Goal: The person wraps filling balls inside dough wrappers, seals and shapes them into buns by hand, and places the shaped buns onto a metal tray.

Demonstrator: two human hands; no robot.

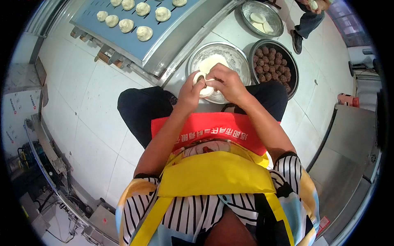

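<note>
One piece of white dough (pixel 206 92) is held over the near left part of a floured metal basin (pixel 240 61): the left hand (pixel 189 93) cups it with the thumb across it, while the right hand (pixel 230 84) pinches its edge. Inside the floured basin, a flat dough sheet (pixel 211 61) lies beyond the hands. Just right of the floured basin, a dark-rimmed bowl (pixel 294 65) holds rough brown balls (pixel 271 64). Beyond it on the right, a second metal basin (pixel 248 15) contains dough rounds (pixel 258 17); beyond it on the left, shaped dough buns (pixel 144 33) sit on a blue surface (pixel 125 42).
</note>
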